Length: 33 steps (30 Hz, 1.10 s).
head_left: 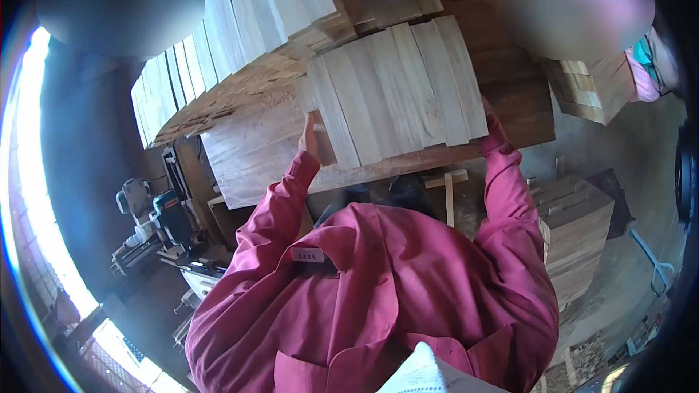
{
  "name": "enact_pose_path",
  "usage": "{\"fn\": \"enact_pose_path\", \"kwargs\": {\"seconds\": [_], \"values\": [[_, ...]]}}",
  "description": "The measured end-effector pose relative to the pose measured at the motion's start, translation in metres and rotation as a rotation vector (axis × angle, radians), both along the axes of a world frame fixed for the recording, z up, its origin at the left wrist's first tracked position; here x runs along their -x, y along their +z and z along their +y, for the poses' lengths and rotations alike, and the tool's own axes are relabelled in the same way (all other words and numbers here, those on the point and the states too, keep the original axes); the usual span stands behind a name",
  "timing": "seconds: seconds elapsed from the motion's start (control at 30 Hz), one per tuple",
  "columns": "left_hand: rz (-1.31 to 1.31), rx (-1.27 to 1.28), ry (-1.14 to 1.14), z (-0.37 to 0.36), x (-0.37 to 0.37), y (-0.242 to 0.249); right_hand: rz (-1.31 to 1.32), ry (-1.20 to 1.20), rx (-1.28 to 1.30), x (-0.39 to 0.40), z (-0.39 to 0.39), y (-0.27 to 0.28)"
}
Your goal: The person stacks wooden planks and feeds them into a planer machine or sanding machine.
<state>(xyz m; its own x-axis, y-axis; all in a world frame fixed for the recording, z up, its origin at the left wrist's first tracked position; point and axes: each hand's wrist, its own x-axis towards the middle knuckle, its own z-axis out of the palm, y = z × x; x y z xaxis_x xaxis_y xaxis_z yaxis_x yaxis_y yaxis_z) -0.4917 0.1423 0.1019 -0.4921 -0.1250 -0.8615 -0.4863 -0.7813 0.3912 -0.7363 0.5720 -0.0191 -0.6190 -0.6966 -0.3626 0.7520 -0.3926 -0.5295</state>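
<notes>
A row of pale wooden boards [397, 91] stands packed together on a brown wooden table [255, 149]. My left hand [310, 137] lies against the left end of this row, its fingers stretched upward along the wood. At the right end, my right hand [489, 118] is mostly hidden behind the boards and the sleeve, so its fingers do not show clearly. Behind and to the left runs a longer curved row of similar boards [247, 18], close to the row between my hands.
Stacked wood blocks [575, 225] stand to the right below the table. Another wooden stack [593, 91] is at the upper right, beside a partly visible person in pink [644, 76]. A power tool [171, 218] sits at the left. A blue metal handle [652, 258] is at the far right.
</notes>
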Motion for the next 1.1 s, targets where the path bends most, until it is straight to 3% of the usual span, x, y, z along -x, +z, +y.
{"fn": "enact_pose_path", "kwargs": {"seconds": [0.03,0.13,0.17,0.27,0.4,0.47,0.53,0.6,0.8,0.93,1.03,1.1], "values": [[-0.051,0.042,0.012,0.002,0.001,0.002,-0.003,0.006,0.000,-0.005,-0.001,0.007],[-0.130,0.077,0.022,0.008,-0.003,0.006,0.183,0.106,0.436,-0.024,0.026,0.042],[-0.124,0.071,0.008,0.007,-0.005,0.004,0.190,0.094,0.428,-0.022,0.027,0.044],[-0.016,-0.021,0.008,0.009,-0.024,-0.022,0.202,-0.005,0.306,-0.053,0.035,0.063],[0.029,0.168,-0.056,0.022,-0.042,-0.064,0.226,-0.143,0.133,-0.058,0.057,0.081],[0.084,0.261,-0.065,0.046,-0.034,-0.057,0.233,-0.212,0.056,-0.053,0.077,0.087],[0.028,0.223,-0.100,0.080,-0.011,-0.005,0.237,-0.274,-0.007,-0.042,0.095,0.088],[0.080,0.240,-0.144,0.091,-0.004,-0.021,0.238,-0.332,-0.064,-0.036,0.113,0.088],[0.090,0.643,-0.254,0.153,0.030,-0.030,0.184,-0.449,-0.194,-0.009,0.193,0.075],[0.107,0.620,-0.276,0.183,0.063,-0.064,0.127,-0.486,-0.235,0.033,0.238,0.042],[0.101,0.614,-0.258,0.169,0.048,-0.042,0.098,-0.519,-0.275,0.054,0.281,0.025],[0.095,0.601,-0.243,0.221,0.111,-0.054,0.076,-0.538,-0.304,0.067,0.301,0.013]]}}
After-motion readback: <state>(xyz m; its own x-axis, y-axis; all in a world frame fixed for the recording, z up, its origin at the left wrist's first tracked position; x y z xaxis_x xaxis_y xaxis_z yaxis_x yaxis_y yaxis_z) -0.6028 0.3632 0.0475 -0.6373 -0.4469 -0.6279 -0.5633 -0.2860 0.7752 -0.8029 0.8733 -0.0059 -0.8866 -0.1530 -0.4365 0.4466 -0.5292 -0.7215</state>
